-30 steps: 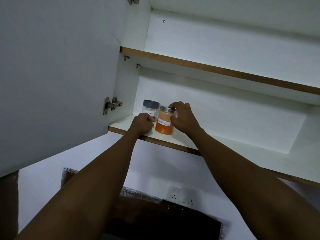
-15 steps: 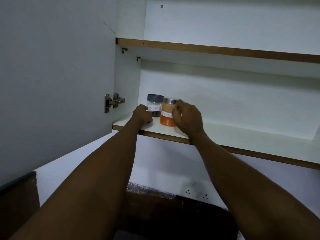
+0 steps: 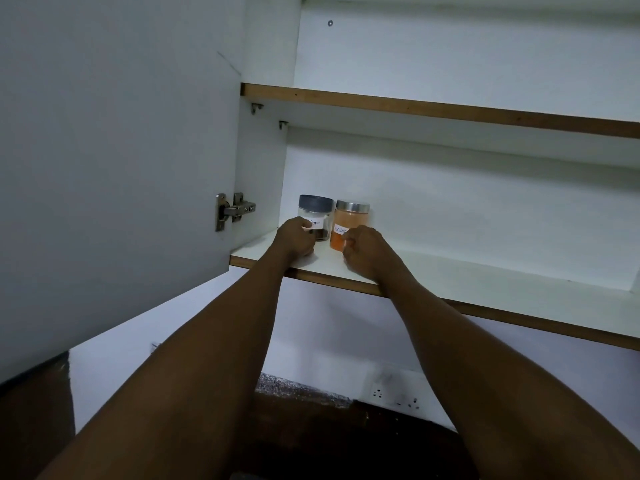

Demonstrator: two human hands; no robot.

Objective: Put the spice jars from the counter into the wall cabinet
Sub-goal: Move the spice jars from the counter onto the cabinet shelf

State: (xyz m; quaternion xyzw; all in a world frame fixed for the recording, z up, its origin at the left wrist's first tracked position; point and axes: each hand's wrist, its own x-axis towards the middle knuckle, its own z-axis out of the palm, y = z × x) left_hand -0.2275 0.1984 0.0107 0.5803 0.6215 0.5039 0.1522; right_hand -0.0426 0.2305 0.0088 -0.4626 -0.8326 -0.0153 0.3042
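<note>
Two spice jars stand upright on the lower shelf (image 3: 485, 282) of the open wall cabinet (image 3: 450, 202), near its left end and close to the back panel. The left one, a clear jar with a dark grey lid (image 3: 314, 216), holds something dark brown at its bottom and carries a white label with handwriting too small to read. Just beside it on the right stands the jar of orange powder (image 3: 350, 223), capped with a shiny metal lid and also wearing a white label. The two jars sit very close together; whether they touch cannot be told. The left hand (image 3: 294, 239) lies on the shelf in front of the grey-lidded jar, its fingers curled against the jar's lower front, though whether they actually grip the glass is not clear. The right hand (image 3: 367, 252) rests on the shelf just in front of the orange jar with its fingers loosely curled, the fingertips at the jar's label; it holds nothing that can be seen. Both forearms reach up from below. The cabinet door (image 3: 114, 161) stands swung open on the left, its metal hinge (image 3: 233, 211) fixed to the side wall. An upper shelf (image 3: 433, 107) with a brown edge runs above. Below the cabinet, a white wall socket (image 3: 396, 394) sits above a dark counter surface (image 3: 329, 441).
</note>
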